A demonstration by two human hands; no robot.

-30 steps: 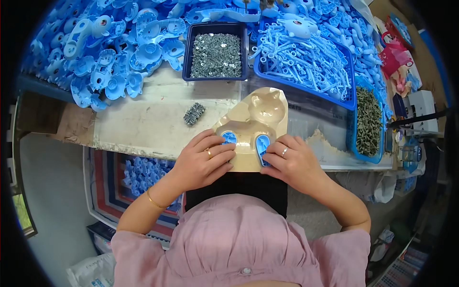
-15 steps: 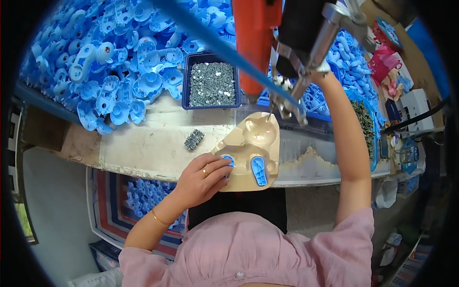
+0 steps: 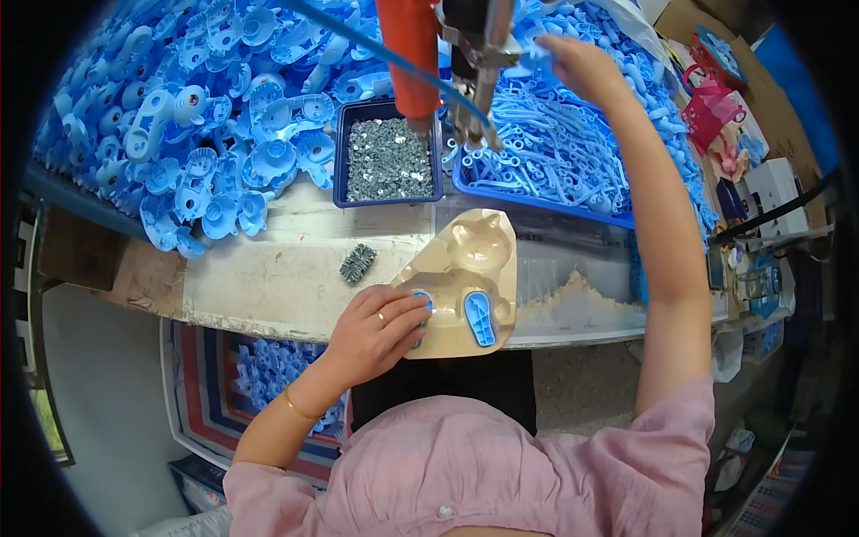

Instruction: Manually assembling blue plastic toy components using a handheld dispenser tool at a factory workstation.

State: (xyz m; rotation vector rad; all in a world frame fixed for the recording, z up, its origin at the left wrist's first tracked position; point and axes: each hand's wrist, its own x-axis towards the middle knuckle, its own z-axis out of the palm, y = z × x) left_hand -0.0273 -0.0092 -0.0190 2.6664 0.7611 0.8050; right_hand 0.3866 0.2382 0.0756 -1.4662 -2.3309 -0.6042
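Tan moulded tray [image 3: 447, 338], smooth and glossy with rounded hollows, lies at the near edge of the scuffed worktop [image 3: 268, 279]. In its right hollow sits a blue plastic piece [image 3: 480, 319], sole-shaped and ribbed; a second blue piece [image 3: 427, 302] shows only a sliver at the left. The left hand [image 3: 380, 324] lies over that one, its fingers side by side; whether they pinch it I cannot tell. The right hand [image 3: 586, 73] is stretched far right, over the heaped blue plastic, its grip unclear. Farther off stand a navy bin [image 3: 386, 202] of small, glinting metal bits and a blue basket [image 3: 546, 208] of slender looped rods. A spiky grey metal clump [image 3: 358, 263] lies left of the tray.
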